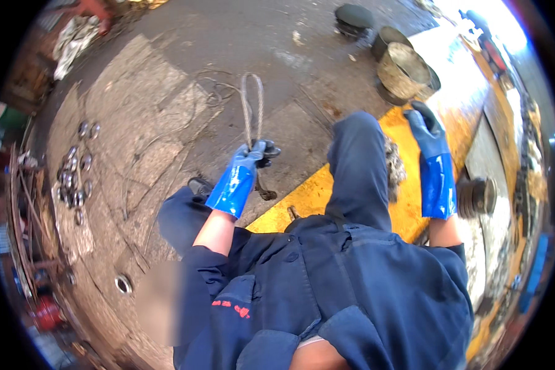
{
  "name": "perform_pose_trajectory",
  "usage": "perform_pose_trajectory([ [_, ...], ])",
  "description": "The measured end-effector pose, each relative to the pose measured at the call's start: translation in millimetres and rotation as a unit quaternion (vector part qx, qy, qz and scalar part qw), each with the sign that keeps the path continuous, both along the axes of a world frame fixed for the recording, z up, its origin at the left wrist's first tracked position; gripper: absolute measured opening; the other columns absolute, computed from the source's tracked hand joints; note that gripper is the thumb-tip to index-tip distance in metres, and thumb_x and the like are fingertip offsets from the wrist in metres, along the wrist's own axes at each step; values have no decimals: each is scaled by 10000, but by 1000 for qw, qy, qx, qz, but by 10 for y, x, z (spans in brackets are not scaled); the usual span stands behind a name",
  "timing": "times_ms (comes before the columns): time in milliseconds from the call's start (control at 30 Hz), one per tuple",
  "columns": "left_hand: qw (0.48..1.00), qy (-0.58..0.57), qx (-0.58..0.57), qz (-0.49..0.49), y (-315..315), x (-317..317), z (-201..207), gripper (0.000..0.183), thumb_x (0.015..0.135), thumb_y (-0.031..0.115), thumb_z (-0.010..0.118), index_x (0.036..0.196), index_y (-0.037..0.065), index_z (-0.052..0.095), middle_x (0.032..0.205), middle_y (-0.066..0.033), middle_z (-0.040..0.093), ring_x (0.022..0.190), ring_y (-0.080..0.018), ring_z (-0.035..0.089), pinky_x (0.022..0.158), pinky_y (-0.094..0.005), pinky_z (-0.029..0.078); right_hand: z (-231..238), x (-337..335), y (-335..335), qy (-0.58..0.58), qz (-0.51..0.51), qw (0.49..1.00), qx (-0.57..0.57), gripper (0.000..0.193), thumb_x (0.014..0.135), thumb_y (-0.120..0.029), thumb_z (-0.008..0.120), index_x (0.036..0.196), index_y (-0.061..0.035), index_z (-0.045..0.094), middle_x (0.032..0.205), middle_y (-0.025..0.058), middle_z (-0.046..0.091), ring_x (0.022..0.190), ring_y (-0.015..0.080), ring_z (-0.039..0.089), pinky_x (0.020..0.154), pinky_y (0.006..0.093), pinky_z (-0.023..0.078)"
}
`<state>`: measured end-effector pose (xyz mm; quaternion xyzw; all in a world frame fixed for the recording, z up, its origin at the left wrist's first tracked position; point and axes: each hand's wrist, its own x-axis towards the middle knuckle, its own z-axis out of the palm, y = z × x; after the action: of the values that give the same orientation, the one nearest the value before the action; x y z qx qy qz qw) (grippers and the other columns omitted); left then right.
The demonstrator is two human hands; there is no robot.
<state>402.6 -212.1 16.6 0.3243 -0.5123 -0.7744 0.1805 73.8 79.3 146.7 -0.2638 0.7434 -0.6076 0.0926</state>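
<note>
Both my hands wear blue rubber gloves. My left hand is closed around a loop of wire rope together with a dark metal fitting, held out over the concrete floor. My right hand rests with spread fingers on the yellow painted machine surface, just below a dented metal bucket. My right knee in dark blue work trousers is raised onto the yellow surface between the two hands. A wad of grey rag sits beside that knee.
Several round metal bearings or rings lie on the floor at left. A dark round part sits at the top. A ribbed metal pulley or disc lies right of my right forearm. Thin wires trail over the stained concrete.
</note>
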Motion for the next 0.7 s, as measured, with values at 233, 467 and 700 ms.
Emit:
perform_pose_trajectory([
  [233,996,35,-83,-23,135,79,289,333,1024,352,579,1127,53,683,1030,-76,743,940,-138,689,748,-267,527,249,1552,-1582,-50,296,942,150,631,907,-413,723,1346,10,559,1134,121,692,1088,219,626,995,333,453],
  [467,900,37,-433,29,216,-10,744,221,933,201,658,1080,36,648,929,-48,668,840,-148,613,736,-338,516,163,2213,-2186,-163,260,948,87,318,840,-251,767,1020,1,694,839,28,684,721,134,608,662,312,506],
  [700,858,-85,-497,95,-39,251,1001,175,857,211,628,930,58,673,849,-204,658,773,-370,643,699,-434,509,306,1688,-2525,-200,284,937,-7,276,879,-201,738,1090,-40,667,1023,98,743,800,161,669,700,286,508],
])
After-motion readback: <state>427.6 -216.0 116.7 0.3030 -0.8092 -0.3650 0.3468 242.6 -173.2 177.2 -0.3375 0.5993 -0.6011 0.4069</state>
